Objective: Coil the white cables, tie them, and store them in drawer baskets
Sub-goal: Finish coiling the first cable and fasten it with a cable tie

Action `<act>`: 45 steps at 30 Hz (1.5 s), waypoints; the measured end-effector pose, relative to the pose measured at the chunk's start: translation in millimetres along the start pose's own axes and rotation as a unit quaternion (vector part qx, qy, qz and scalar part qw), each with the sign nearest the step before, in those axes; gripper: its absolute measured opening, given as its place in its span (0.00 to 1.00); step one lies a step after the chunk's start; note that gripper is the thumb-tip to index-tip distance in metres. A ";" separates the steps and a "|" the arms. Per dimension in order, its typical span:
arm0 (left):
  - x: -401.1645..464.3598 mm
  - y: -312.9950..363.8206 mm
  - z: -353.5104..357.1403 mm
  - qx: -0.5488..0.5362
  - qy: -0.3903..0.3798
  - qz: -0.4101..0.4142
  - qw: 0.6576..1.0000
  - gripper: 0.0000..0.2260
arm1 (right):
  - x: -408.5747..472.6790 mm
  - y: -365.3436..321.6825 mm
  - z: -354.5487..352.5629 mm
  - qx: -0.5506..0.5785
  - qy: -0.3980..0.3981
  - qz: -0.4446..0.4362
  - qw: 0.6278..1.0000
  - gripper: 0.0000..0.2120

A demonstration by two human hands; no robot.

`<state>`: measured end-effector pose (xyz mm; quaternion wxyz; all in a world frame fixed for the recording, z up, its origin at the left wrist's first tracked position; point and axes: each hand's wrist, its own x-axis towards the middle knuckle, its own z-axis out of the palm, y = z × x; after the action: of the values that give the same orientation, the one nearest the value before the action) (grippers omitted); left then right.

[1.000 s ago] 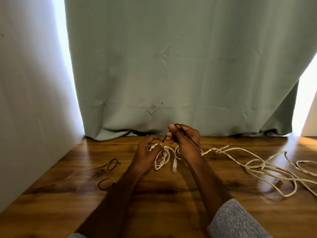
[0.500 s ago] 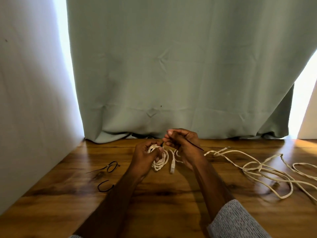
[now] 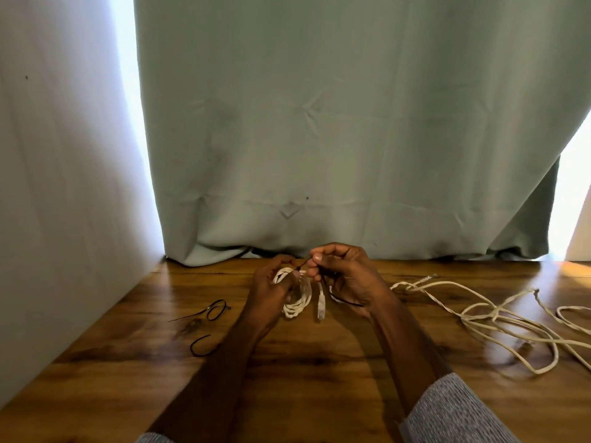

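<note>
Coiled white cable [image 3: 299, 295] hangs lengthwise in the left hand [image 3: 271, 289], gripped above the table [image 3: 319, 362], right hand [image 3: 345, 276] just beside, apparently pinching the black tie [image 3: 347, 302].

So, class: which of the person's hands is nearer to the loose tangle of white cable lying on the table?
Right. The right hand is just beside the loose white cable; the left hand sits farther off, gripping the coiled cable.

A home room, by the look of it: a wood-grain table [image 3: 319, 372] set against a plain white wall [image 3: 64, 187], with a sage curtain [image 3: 319, 123] (daylight glowing at its edges) hanging behind.
</note>
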<state>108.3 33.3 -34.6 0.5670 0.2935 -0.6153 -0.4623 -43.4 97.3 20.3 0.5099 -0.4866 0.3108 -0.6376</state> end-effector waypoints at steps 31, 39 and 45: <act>13.4 -9.0 -11.7 -0.041 0.171 -0.073 0.982 0.05 | 6.0 10.2 2.9 -0.714 -0.068 -0.021 0.696 0.02; 14.8 -15.8 -4.1 -0.040 0.148 -0.081 0.985 0.07 | 8.6 3.4 5.6 -0.400 -0.019 -0.054 0.915 0.04; 16.8 -17.3 -7.2 -0.043 0.154 -0.090 0.983 0.06 | 14.0 20.0 2.0 -0.375 0.034 -0.079 0.923 0.01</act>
<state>109.4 9.9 -43.6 0.6237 0.3905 -0.4709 -0.4866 -34.6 78.5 7.3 0.2271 -0.6432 0.5047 -0.5292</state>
